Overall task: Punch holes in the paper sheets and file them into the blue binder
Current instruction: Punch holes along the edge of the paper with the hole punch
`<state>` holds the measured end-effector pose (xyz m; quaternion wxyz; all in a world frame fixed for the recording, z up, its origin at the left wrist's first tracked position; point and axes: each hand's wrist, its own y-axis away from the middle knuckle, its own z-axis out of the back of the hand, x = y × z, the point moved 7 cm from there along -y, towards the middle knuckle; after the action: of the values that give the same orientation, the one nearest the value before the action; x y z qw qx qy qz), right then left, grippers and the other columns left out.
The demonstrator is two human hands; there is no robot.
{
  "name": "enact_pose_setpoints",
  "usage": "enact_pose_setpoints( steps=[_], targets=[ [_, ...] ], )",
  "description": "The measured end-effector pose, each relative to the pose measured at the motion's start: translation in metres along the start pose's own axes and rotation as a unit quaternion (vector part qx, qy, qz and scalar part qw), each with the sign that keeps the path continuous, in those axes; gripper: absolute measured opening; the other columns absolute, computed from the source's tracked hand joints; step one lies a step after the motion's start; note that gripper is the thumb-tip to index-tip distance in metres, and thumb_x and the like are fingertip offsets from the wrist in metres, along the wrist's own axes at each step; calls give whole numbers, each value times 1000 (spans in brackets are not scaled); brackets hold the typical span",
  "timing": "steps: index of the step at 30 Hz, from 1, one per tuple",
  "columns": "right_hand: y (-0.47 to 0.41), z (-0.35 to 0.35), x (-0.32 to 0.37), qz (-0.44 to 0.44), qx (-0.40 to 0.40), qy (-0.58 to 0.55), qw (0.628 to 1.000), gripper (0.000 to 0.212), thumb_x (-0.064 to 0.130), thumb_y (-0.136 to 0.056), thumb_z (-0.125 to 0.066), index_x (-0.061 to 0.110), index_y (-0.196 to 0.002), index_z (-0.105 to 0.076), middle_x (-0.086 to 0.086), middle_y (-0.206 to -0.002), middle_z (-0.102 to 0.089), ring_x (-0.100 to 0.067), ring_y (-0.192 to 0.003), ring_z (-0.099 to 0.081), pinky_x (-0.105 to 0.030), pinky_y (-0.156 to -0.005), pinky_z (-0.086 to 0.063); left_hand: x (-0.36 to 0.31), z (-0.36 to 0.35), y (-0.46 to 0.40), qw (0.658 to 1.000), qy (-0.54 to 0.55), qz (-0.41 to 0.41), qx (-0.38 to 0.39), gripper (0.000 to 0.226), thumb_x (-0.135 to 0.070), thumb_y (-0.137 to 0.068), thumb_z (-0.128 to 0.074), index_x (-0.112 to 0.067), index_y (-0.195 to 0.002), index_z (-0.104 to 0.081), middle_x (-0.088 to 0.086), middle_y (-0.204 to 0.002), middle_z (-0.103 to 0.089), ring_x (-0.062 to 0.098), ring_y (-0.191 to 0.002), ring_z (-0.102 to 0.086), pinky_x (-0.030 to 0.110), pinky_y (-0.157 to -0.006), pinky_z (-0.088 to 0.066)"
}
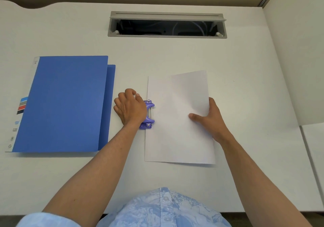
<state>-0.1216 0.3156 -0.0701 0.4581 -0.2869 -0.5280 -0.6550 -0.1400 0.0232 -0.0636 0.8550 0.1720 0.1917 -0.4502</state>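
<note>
White worktop [175, 55], cable tray slot at 12 o'clock. Blue binder [64, 104] lies closed at 9 o'clock, well apart from the paper sheets [177, 121] at centre. Purple hole punch [148, 114] sits on the sheets' left edge. Left hand [130, 108] curled over the punch lever, palm down. Right hand [208, 119] pinches the sheets' right edge, thumb on top, fingers beneath; that edge is lifted. Risk: the lifted side could drag the sheets askew in the punch, giving off-line holes; uneven pressure could leave holes incomplete.
</note>
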Motion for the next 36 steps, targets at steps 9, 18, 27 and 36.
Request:
enact_pose_setpoints(
  steps=[9, 18, 27, 36],
  targets=[
    [0, -4, 10, 26, 26, 43, 998, 81, 15, -77, -83, 26, -140, -35, 25, -120, -50, 1, -113, -53, -24, -84, -48, -3, 1, 1, 999, -24, -21, 2, 20, -25, -99, -40, -18, -113, -52, 8, -122, -53, 26, -113, -44, 38, -91, -33],
    [-5, -4, 12, 25, 32, 50, 998, 77, 17, -77, -82, 26, -138, -37, 23, -118, -51, 5, -111, -52, -20, -79, -47, -6, -2, -1, 998, -46, -47, 10, 21, -24, -98, -41, -18, -116, -51, 9, -123, -53, 26, -112, -44, 36, -89, -33],
    [-11, -5, 10, 30, 36, 48, 998, 66, 17, -84, -76, 24, -138, -39, 11, -125, -55, -10, -114, -57, -32, -89, -51, -6, -3, -3, 993, -62, -90, -34, 35, -18, -93, -45, -22, -127, -50, 6, -137, -45, 27, -127, -35, 40, -97, -27],
    [-13, -11, 6, 23, 39, 16, 999, 55, 15, -90, -68, 20, -139, -42, 5, -130, -57, -13, -116, -60, -34, -90, -53, 5, -16, -10, 991, -80, -106, -8, 46, -21, -99, -35, -28, -145, -38, 6, -159, -24, 28, -149, -11, 47, -118, -7]
  ],
)
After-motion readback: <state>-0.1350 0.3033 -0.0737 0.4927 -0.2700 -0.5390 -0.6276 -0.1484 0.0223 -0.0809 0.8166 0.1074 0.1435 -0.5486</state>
